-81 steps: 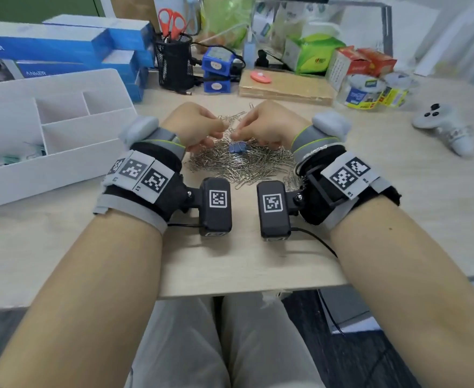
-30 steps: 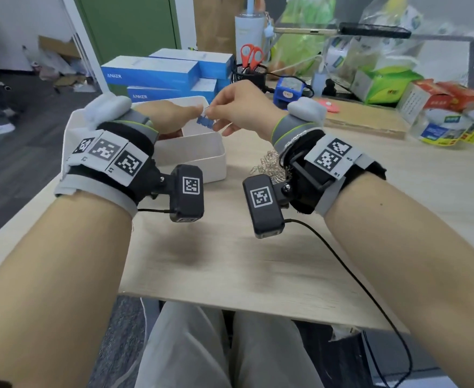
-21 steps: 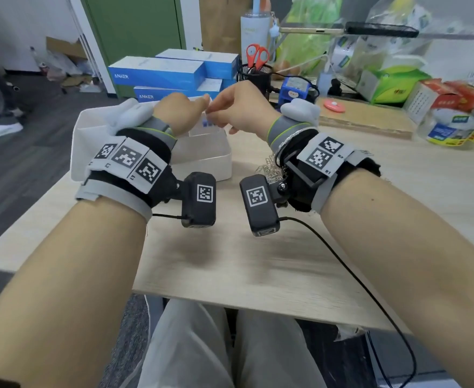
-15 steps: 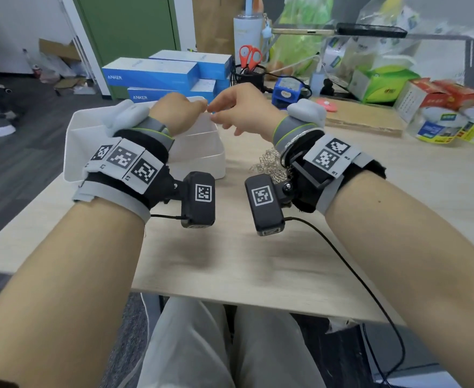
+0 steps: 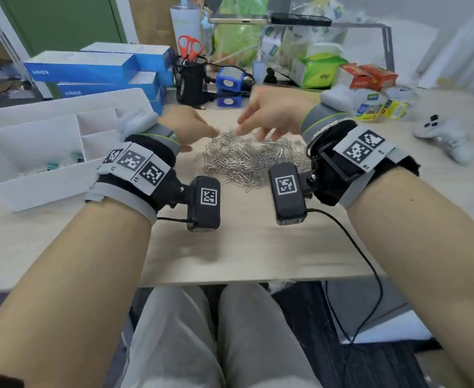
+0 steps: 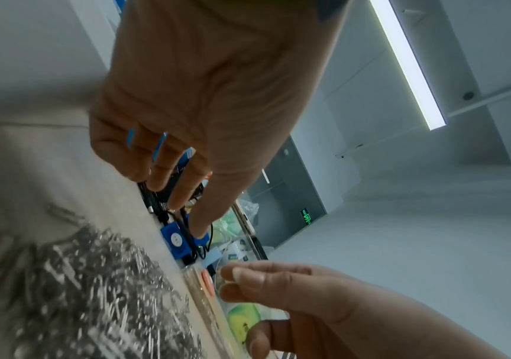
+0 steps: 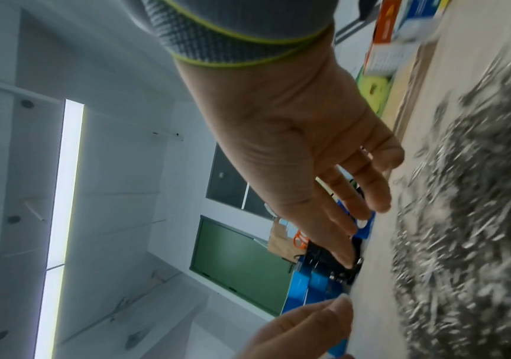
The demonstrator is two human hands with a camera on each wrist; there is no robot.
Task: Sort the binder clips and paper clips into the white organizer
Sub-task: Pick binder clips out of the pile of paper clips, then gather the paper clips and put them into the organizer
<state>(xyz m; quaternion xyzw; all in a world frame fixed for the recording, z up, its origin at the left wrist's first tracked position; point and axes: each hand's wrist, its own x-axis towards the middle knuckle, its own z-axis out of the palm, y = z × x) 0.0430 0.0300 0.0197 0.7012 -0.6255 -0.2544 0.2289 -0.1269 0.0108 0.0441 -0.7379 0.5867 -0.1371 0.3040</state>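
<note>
Wooden desk (image 5: 244, 247), paper clips (image 5: 247, 161) beside white organizer (image 5: 48, 191)

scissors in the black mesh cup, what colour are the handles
Orange-red handles on the scissors, clearest in the head view.

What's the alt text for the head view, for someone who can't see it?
Two bare hands, left hand and right hand, hover with relaxed fingers over a pile of silver paper clips on a light wooden table. A white organizer with a few small items inside sits to the left; boxes and a black mesh pen holder crowd the back.
</note>
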